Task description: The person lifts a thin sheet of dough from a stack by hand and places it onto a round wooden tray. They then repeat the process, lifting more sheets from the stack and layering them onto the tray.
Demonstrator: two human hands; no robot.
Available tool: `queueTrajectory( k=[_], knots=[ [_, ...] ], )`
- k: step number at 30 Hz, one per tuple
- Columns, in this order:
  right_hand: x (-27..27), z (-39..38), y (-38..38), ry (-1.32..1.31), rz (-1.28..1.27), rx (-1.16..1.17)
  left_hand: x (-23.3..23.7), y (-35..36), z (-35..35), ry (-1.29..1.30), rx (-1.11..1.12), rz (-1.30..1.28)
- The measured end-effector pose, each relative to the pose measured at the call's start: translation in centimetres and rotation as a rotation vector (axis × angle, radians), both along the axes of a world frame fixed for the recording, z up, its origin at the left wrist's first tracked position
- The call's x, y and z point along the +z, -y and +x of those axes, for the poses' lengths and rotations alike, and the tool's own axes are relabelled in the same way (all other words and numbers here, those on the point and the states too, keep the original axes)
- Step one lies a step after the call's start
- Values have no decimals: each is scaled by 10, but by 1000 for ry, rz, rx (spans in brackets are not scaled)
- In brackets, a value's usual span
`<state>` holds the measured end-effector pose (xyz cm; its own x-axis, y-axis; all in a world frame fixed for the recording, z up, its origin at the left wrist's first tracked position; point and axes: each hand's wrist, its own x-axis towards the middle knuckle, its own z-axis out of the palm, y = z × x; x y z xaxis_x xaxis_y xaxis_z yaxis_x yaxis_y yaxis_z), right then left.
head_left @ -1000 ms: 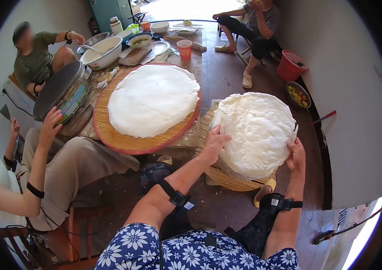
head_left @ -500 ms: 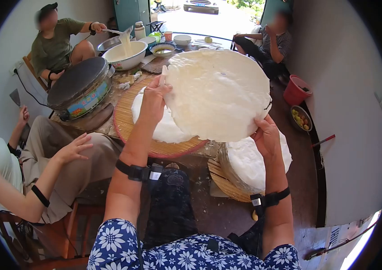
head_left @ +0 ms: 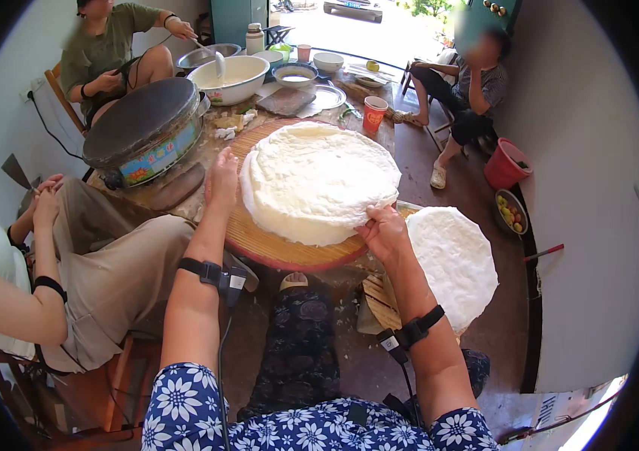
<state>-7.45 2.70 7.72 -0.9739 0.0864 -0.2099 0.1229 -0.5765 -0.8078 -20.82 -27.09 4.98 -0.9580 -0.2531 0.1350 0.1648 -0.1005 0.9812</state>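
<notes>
A thin, round white crepe [head_left: 319,180] lies on a round woven mat [head_left: 259,244] with a red rim, its edges uneven over more white layers beneath. My left hand [head_left: 221,179] is open at the crepe's left side, fingers stretched and apart from it. With thumb and fingers, my right hand [head_left: 385,233] pinches the crepe's lower right edge. Right of the mat, a stack of similar white crepes [head_left: 451,263] rests on a slatted base, partly behind my right forearm.
A round black griddle [head_left: 146,116] stands at left. Behind are a white basin [head_left: 233,81] with a ladle, a red paper cup [head_left: 373,114] and several bowls. One person sits beside me at left, holding a spatula [head_left: 18,171]; two more sit farther back. A red bucket [head_left: 507,164] stands at right.
The crepe has come down from the air onto the mat, and my left hand has let go of it. Across the table, the person's ladle has dropped into the basin. The left neighbour's hands have come together.
</notes>
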Motion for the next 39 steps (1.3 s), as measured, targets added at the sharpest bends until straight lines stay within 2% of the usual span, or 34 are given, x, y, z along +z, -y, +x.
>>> queueTrajectory(
  k=[4,7,9,10,12,15,17,21,23,30,32,39],
  knots=[
    [8,3,14,-61,-43,58,-8,-9,11,-43,-9,25],
    [1,10,22,-15,38,56,-17,-11,13,-100,-71,-17],
    [-2,12,24,31,104,35,-24,-8,8,-192,-37,-388],
    [1,14,25,31,103,30,-25,-7,8,-193,-42,-388],
    [9,20,24,52,221,24,-26,-9,9,-213,59,-564],
    [0,18,9,104,330,19,-25,-10,10,-215,31,-552],
    [-1,19,8,67,289,-44,-24,-10,10,-202,-26,-505],
    [-1,17,7,63,309,-71,-27,-10,8,-254,20,-480],
    [-7,15,5,84,370,-34,-23,-10,10,-254,75,-622],
    [4,26,4,101,411,-94,-19,-10,13,-182,45,-636],
    [6,33,-8,105,429,-116,-30,-6,4,-279,62,-651],
    [16,85,-82,96,571,-267,-25,-8,8,-288,76,-671]
  ],
)
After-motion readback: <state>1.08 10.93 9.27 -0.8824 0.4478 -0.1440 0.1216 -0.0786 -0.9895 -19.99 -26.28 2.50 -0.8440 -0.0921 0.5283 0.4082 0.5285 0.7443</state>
